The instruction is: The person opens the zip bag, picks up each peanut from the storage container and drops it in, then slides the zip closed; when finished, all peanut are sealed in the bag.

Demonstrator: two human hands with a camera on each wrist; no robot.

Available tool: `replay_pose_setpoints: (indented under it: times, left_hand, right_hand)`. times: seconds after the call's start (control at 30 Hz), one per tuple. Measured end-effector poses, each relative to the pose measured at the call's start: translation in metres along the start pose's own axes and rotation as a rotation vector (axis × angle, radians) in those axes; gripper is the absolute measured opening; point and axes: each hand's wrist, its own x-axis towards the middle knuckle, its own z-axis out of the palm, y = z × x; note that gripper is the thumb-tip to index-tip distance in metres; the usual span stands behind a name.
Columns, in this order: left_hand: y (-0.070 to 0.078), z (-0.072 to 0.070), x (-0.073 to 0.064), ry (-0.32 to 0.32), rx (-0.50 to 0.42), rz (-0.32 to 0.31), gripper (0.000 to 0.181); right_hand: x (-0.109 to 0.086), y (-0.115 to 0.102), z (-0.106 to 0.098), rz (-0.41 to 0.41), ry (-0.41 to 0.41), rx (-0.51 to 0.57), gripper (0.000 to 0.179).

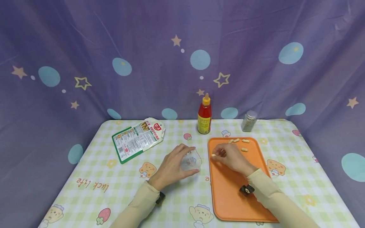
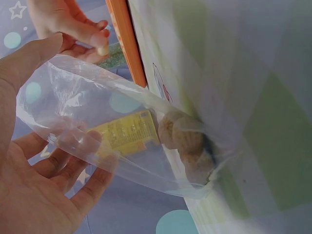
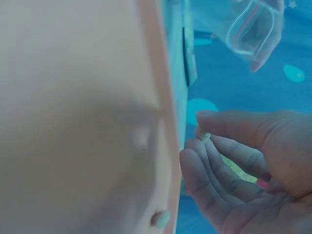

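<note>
My left hand (image 1: 174,166) holds a clear zip bag (image 1: 191,161) by its mouth, thumb on one side and fingers curved round the other. Inside the bag, several peanuts (image 2: 183,139) lie at the bottom, seen in the left wrist view. Between thumb and fingertips, my right hand (image 1: 232,158) pinches a single peanut (image 3: 203,135) over the left edge of an orange tray (image 1: 228,202). Several more peanuts (image 1: 245,141) lie spread along the tray's far end, partly hidden behind the right hand.
Behind the tray stand a red sauce bottle (image 1: 204,117) with a yellow cap and a small glass spice jar (image 1: 249,121). A green-and-white food packet (image 1: 138,139) lies flat at the back left. A purple curtain (image 1: 159,63) hangs behind the checked tablecloth (image 1: 94,202).
</note>
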Motion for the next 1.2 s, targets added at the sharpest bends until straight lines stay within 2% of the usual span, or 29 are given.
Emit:
replay_pose_setpoints:
  times: [0.47, 0.87, 1.2]
  left_hand:
    - [0.001, -0.001, 0.0, 0.014, -0.007, -0.008, 0.078]
    - [0.001, -0.003, 0.0, 0.025, 0.022, 0.007, 0.077]
    - [0.001, -0.003, 0.0, 0.019, 0.031, 0.002, 0.077]
  right_hand:
    - [0.002, -0.05, 0.003, -0.055, -0.01, 0.114, 0.008]
    - [0.003, -0.062, 0.01, -0.097, -0.017, 0.138, 0.01]
    - [0.003, -0.063, 0.012, -0.103, -0.017, 0.133, 0.009]
